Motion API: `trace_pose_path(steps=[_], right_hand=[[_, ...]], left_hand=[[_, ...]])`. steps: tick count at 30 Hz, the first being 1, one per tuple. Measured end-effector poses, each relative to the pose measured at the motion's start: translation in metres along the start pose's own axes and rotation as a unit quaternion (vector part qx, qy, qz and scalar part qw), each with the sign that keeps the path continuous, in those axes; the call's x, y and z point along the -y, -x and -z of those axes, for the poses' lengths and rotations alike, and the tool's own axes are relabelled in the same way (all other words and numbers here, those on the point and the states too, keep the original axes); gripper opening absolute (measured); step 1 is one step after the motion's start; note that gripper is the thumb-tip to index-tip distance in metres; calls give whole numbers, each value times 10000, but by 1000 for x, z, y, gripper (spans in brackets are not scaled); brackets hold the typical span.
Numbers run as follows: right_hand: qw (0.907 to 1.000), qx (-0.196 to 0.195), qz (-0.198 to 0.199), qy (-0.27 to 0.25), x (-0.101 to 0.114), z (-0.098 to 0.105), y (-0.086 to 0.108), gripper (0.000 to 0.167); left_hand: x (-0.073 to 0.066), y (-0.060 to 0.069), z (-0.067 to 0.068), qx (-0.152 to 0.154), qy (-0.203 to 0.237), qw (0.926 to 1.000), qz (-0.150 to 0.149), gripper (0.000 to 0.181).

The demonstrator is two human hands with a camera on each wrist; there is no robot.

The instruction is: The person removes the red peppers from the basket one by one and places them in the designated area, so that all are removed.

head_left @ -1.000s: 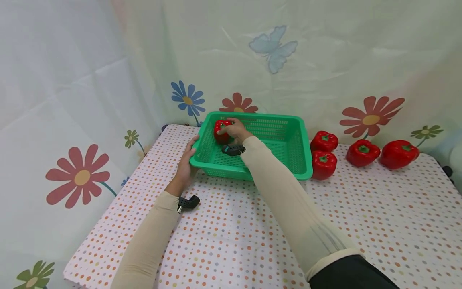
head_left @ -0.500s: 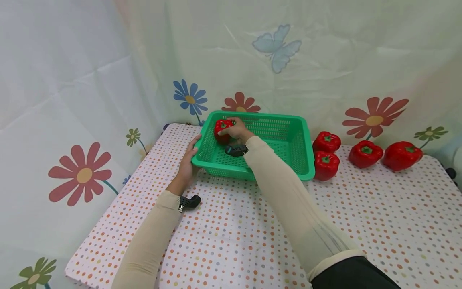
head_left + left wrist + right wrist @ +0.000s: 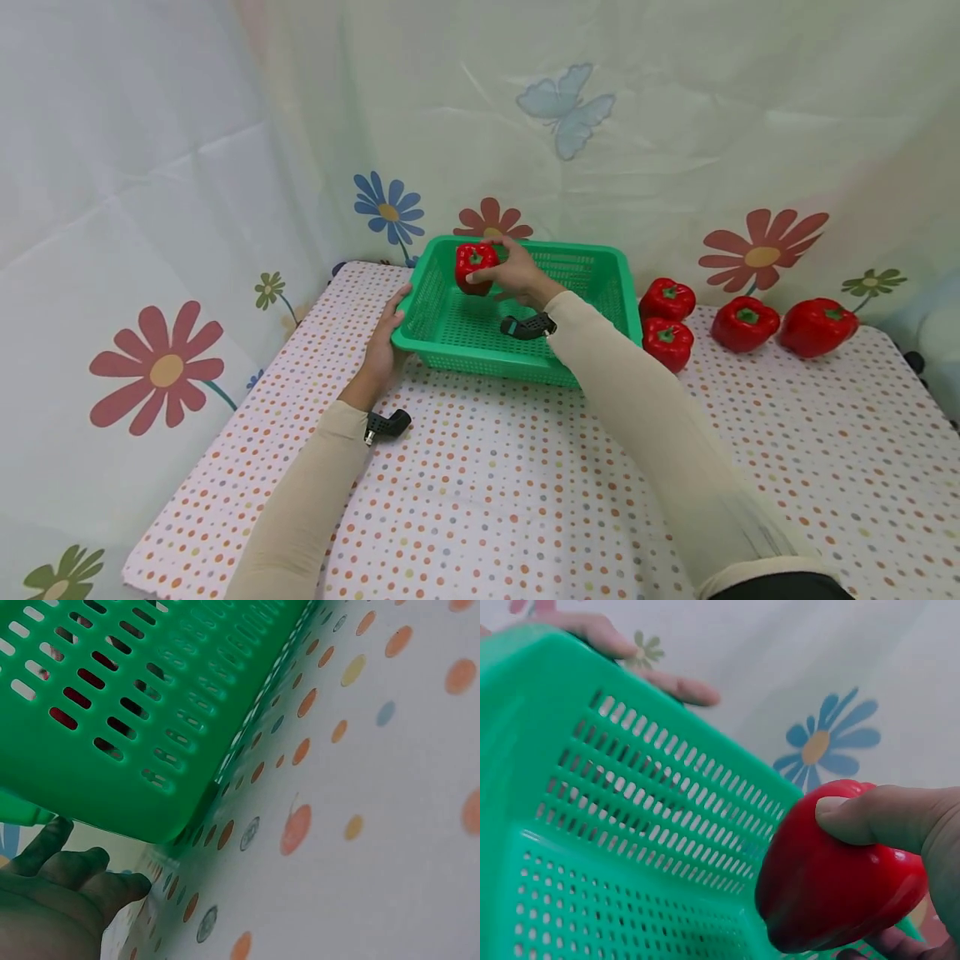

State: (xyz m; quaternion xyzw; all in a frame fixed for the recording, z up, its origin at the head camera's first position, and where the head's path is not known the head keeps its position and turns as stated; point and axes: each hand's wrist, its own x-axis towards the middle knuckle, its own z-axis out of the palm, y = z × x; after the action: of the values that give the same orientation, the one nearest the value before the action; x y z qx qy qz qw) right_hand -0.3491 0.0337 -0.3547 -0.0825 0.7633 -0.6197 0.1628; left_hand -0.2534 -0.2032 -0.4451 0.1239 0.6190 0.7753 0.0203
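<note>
My right hand [image 3: 519, 272] grips a red bell pepper [image 3: 474, 265] inside the green plastic basket [image 3: 480, 358], near its back left. In the right wrist view, the thumb [image 3: 855, 817] presses on the pepper's side and fingertips show beneath it. The pepper appears raised off the basket's floor. At the basket's left side, my left hand [image 3: 382, 342] touches the rim from outside with loosely extended fingers. Some of those fingers [image 3: 90, 874] show beside the basket's edge in the left wrist view. Through the slots there, bits of red are visible.
Two red bell peppers [image 3: 666, 300] stand against the basket's right side. Farther right are another pepper [image 3: 745, 323] and a larger one [image 3: 817, 327]. A dotted cloth covers the table [image 3: 465, 500]; a flowered curtain [image 3: 637, 167] hangs behind and at the left.
The right hand has moved right with the bell pepper, which has shifted away from the basket's left wall and appears lifted. The left hand stays at the rim.
</note>
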Motion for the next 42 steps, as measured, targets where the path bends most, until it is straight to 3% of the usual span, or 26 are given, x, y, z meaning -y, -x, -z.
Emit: trace_pose_path(steps=[6,13,19,24,30,35,42], right_hand=[[9994,158,231,215,4,13,32,72],[9991,141,390,20,2,32,72,69],[9985,119,437,-320,0,57,104,71],[9989,-93,363,281,-1,88,135,76],[9912,-349,214,1259,-11,133,178,83],[9871,-539,274,1482,-25,168,209,81],[9855,-785,66,1499,-48,210,239,71]], left_hand=[[-8,3,-1,83,9,10000,-47,53],[4,-5,7,-13,305,9995,-49,50],[9,-6,12,-107,129,9998,-87,51],[6,-6,13,-129,149,9998,-73,51],[7,-6,14,-36,214,9997,-84,52],[7,-7,17,-70,226,9997,-65,52],[5,-6,20,-130,168,9998,-19,51]])
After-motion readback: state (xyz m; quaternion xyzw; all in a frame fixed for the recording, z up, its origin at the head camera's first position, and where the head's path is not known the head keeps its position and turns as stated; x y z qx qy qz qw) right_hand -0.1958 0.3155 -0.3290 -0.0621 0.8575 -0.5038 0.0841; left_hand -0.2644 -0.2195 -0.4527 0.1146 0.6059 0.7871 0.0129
